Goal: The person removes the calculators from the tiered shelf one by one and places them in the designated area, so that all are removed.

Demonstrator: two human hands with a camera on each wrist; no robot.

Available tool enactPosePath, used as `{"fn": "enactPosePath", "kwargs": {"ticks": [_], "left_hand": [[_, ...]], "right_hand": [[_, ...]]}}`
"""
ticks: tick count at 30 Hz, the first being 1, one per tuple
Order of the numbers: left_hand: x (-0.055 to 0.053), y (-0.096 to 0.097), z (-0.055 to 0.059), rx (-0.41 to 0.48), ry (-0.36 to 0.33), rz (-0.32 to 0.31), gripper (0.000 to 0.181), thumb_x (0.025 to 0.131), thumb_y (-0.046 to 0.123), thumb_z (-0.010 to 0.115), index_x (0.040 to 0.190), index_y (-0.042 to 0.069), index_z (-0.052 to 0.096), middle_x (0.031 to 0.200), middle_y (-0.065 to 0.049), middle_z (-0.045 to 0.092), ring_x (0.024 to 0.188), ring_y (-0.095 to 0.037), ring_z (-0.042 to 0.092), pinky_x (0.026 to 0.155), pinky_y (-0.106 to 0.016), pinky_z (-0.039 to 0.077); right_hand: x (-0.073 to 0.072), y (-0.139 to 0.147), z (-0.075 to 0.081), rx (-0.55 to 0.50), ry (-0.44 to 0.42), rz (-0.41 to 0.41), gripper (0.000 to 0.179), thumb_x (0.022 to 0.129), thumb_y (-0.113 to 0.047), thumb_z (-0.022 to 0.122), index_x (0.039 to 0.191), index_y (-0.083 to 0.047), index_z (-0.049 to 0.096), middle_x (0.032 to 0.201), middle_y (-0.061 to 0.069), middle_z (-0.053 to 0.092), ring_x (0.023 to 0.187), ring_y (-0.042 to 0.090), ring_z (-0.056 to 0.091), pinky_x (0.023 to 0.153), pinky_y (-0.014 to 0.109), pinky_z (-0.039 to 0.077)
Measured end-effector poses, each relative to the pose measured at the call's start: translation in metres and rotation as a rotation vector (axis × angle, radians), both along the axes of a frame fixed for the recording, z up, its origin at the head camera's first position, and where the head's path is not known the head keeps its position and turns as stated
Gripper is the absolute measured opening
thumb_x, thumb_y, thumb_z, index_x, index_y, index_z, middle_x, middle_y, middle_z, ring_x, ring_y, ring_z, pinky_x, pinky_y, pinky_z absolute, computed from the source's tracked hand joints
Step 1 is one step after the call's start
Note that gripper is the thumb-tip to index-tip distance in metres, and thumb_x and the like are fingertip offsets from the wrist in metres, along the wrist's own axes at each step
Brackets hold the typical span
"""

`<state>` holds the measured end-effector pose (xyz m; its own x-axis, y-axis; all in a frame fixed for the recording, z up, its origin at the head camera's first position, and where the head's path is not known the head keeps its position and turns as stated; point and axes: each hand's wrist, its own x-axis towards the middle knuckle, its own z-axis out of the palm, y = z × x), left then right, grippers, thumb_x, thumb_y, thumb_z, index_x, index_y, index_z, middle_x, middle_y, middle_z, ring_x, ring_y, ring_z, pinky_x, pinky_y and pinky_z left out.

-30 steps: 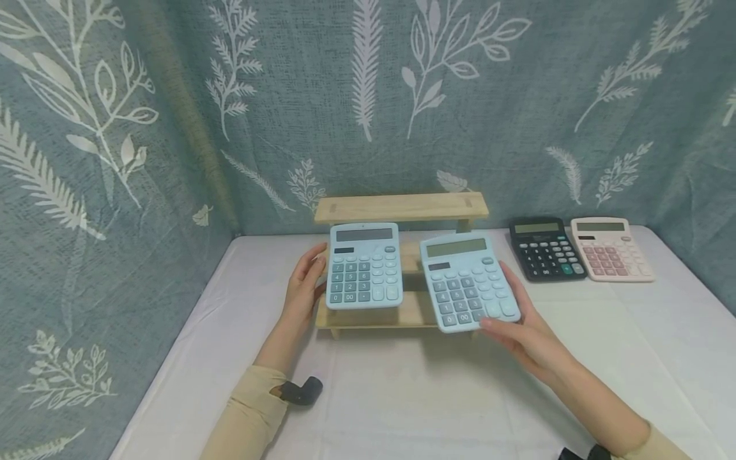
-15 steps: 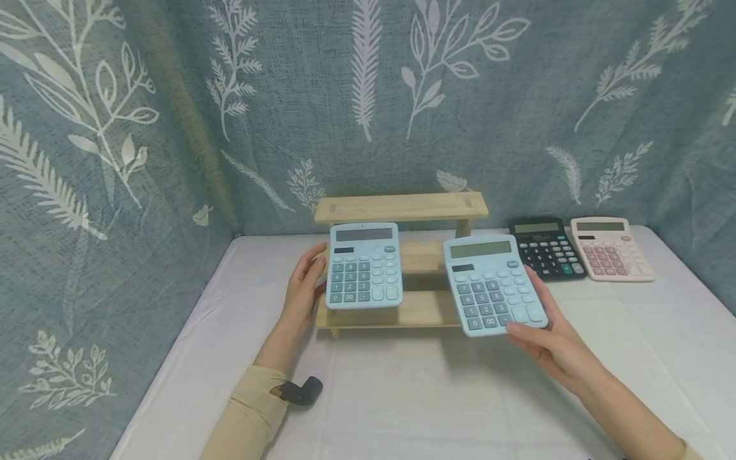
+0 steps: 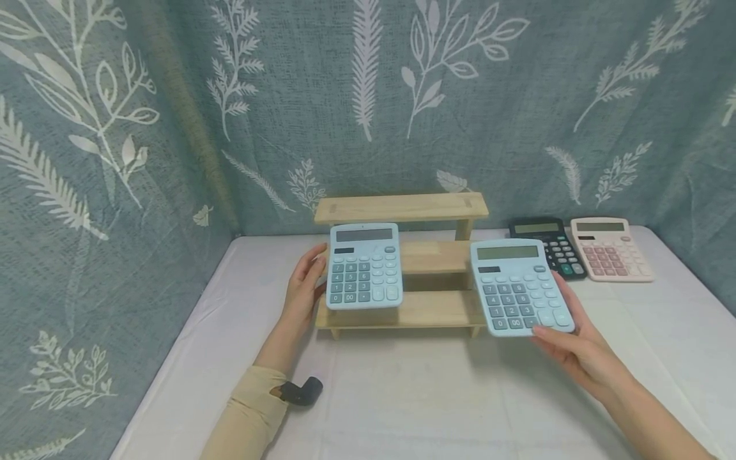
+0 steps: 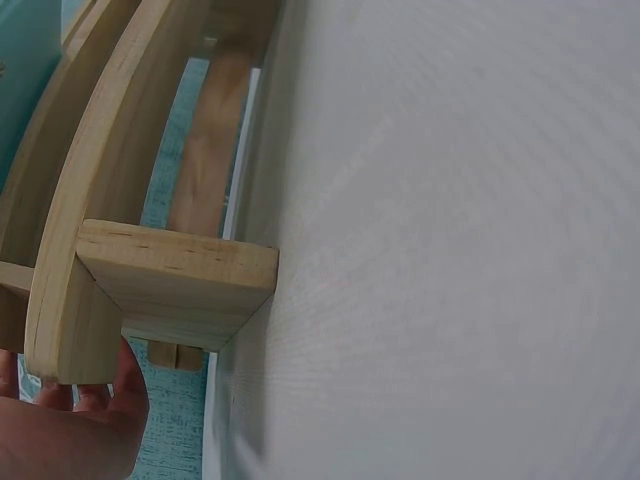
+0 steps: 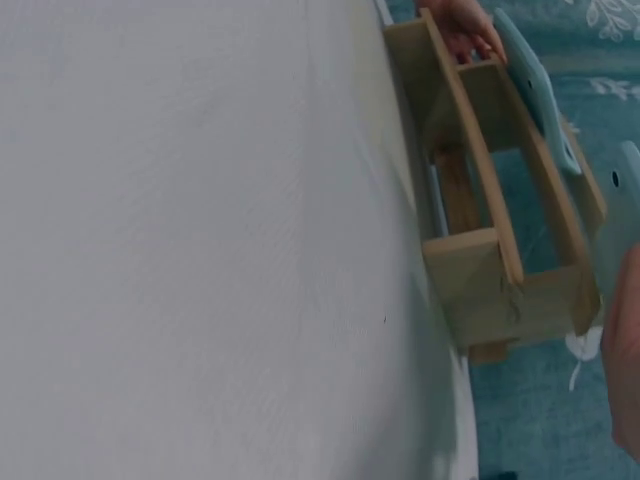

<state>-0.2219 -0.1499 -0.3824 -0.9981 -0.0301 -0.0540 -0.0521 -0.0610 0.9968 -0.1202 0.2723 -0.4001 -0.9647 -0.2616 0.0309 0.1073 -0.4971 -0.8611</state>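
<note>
A light blue calculator [image 3: 365, 266] leans on the left part of a tiered wooden shelf [image 3: 437, 310], its face towards me. My left hand [image 3: 301, 281] grips the shelf's left end beside that calculator; in the left wrist view its fingers [image 4: 128, 385] show at the end of the boards. A second light blue calculator [image 3: 520, 287] is in my right hand [image 3: 586, 354], held by its lower right corner with the thumb on the front. It is tilted slightly, off the table, at the shelf's right end. The fingers behind it are mostly hidden.
A black calculator [image 3: 560, 252], partly covered by the held one, lies at the back right of the white-clothed table [image 3: 402, 396]. Beside it lies a white and pink calculator [image 3: 612, 249]. A patterned blue-green curtain [image 3: 460, 128] hangs behind and to the sides.
My right hand has carried its calculator rightwards, away from the leaning one, and straightened it a little. More of the shelf's right side shows. My left hand and the leaning calculator have stayed put.
</note>
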Motion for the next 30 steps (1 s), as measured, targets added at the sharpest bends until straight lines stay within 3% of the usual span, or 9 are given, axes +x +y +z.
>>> {"fn": "enactPosePath", "kwargs": {"ticks": [4, 13, 30], "left_hand": [[-0.002, -0.001, -0.002, 0.003, -0.002, 0.002, 0.045, 0.105, 0.03, 0.046, 0.148, 0.017, 0.041, 0.144, -0.006, 0.043, 0.123, -0.017, 0.044, 0.104, -0.04, 0.04], [-0.017, -0.006, -0.026, -0.002, 0.026, 0.015, 0.045, 0.103, 0.038, 0.048, 0.145, 0.024, 0.045, 0.141, -0.001, 0.045, 0.123, -0.016, 0.044, 0.103, -0.039, 0.041], [-0.018, -0.005, -0.027, 0.002, 0.035, 0.028, 0.046, 0.102, 0.039, 0.05, 0.145, 0.024, 0.044, 0.14, 0.0, 0.046, 0.122, -0.016, 0.046, 0.1, -0.039, 0.043]], "right_hand": [[0.0, 0.008, -0.003, -0.041, 0.005, 0.007, 0.099, 0.092, 0.021, 0.043, 0.156, -0.038, -0.004, 0.133, -0.007, 0.057, 0.114, 0.019, 0.061, 0.091, 0.032, 0.052], [0.003, 0.028, -0.009, -0.057, -0.014, 0.001, 0.096, 0.094, 0.02, 0.041, 0.156, -0.037, -0.006, 0.13, -0.004, 0.06, 0.111, 0.019, 0.063, 0.09, 0.032, 0.053], [-0.001, 0.071, -0.02, -0.103, -0.113, -0.034, 0.096, 0.097, 0.018, 0.038, 0.153, -0.039, -0.014, 0.121, -0.002, 0.064, 0.107, 0.019, 0.065, 0.087, 0.032, 0.055]]}}
